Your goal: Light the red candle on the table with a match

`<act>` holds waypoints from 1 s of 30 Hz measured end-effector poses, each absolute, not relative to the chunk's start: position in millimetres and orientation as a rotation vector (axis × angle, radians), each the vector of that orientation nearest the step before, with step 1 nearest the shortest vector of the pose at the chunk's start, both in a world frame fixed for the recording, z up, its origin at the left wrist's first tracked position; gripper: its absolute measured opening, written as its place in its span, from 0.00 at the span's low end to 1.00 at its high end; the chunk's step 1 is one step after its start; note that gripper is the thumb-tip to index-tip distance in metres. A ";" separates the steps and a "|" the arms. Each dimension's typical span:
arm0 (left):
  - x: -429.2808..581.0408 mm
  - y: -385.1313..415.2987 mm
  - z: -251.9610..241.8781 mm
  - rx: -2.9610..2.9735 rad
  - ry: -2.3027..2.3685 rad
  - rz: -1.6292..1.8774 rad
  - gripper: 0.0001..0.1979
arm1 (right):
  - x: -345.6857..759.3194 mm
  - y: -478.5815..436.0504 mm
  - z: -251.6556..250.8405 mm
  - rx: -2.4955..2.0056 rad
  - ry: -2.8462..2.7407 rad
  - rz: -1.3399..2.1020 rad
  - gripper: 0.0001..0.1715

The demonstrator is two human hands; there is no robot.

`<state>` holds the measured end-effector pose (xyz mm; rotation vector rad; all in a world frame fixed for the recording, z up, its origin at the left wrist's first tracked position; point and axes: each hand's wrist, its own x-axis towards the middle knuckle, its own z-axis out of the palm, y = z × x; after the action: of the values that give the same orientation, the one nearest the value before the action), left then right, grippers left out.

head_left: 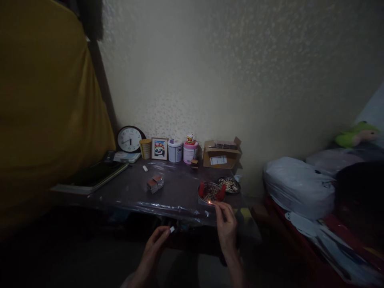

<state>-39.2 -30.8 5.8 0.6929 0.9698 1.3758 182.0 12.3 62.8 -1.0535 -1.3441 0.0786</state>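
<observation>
The right hand [225, 224] pinches a thin matchstick [212, 203] between thumb and forefinger, its grip closed on the stick's near end, and a small orange glow shows at the far tip. The stick's long axis runs up and leftward from the fingers, pointing at the round metal dish [210, 193] that sits just beyond on the counter [177, 192] — the glowing tip hangs right at the dish's near rim. The left hand [156, 244] is lower and nearer the person, below the counter edge, its fingers closed around a small pale box-like thing [172, 229] (too dim to tell exactly what). So the right hand is the nearer one to the dish. That dish holds a dark, speckled fill with two red upright pieces at its sides; a second dish [229, 185] just behind and to its right holds pale sticks. Further left on the counter lies a clear-wrapped bundle of small boxes [155, 183], and along the wall stand a clock [129, 139], tins and an open carton [221, 154].
</observation>
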 end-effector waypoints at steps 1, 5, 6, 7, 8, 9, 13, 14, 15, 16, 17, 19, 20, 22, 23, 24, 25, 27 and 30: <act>-39.5 -31.0 4.9 0.685 0.965 1.375 0.12 | 181.6 14.4 62.3 -1.050 -1.352 0.066 0.08; -41.1 -31.1 2.1 0.666 0.942 1.375 0.12 | 179.0 24.0 63.0 -1.041 -1.379 0.029 0.08; -41.5 -30.9 1.8 0.661 0.940 1.371 0.12 | 178.3 26.4 63.7 -1.040 -1.385 0.021 0.08; -41.9 -30.7 1.7 0.655 0.942 1.371 0.12 | 177.7 28.8 64.5 -1.038 -1.390 0.011 0.08; -42.2 -30.3 1.7 0.649 0.949 1.376 0.11 | 177.3 31.1 65.2 -1.037 -1.395 -0.001 0.08; -42.4 -29.8 1.6 0.642 0.957 1.379 0.12 | 176.9 33.4 65.8 -1.039 -1.400 -0.012 0.08; -43.0 -27.1 0.1 0.614 0.978 1.368 0.14 | 176.4 41.9 66.7 -1.045 -1.423 -0.051 0.08; -43.2 -26.3 -0.9 0.612 0.977 1.369 0.15 | 176.4 43.8 66.8 -1.048 -1.429 -0.060 0.09; -43.4 -25.6 -2.1 0.616 0.970 1.373 0.14 | 176.4 45.5 66.9 -1.048 -1.437 -0.069 0.09; -43.8 -24.9 -3.5 0.623 0.962 1.379 0.14 | 176.4 47.2 67.2 -1.048 -1.445 -0.077 0.09; -44.1 -24.4 -4.9 0.633 0.954 1.380 0.14 | 176.4 48.7 67.6 -1.046 -1.452 -0.082 0.09; -44.8 -23.6 -7.4 0.647 0.945 1.377 0.13 | 176.4 51.4 69.0 -1.039 -1.466 -0.086 0.10; -45.0 -23.4 -8.3 0.651 0.946 1.378 0.13 | 176.5 52.7 70.0 -1.035 -1.470 -0.086 0.10; -44.9 -23.4 -8.9 0.651 0.960 1.383 0.14 | 176.7 55.0 72.1 -1.025 -1.476 -0.088 0.09; -44.7 -23.5 -8.7 0.651 0.966 1.383 0.14 | 176.8 56.1 73.3 -1.021 -1.477 -0.091 0.09; -44.4 -23.6 -8.3 0.648 0.970 1.385 0.13 | 176.9 57.2 74.4 -1.018 -1.479 -0.094 0.09; -44.0 -23.7 -7.8 0.645 0.974 1.389 0.13 | 177.0 58.2 75.5 -1.017 -1.479 -0.095 0.09; -43.5 -23.8 -6.9 0.640 0.975 1.399 0.14 | 177.3 60.2 77.2 -1.016 -1.474 -0.101 0.08; -43.8 -23.3 -7.0 0.646 0.972 1.380 0.14 | 178.3 63.7 77.8 -1.006 -1.463 -0.116 0.07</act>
<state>-43.8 -23.3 -7.0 0.6455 0.9721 1.3797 178.3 63.7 77.8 -1.0064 -1.4634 -0.1163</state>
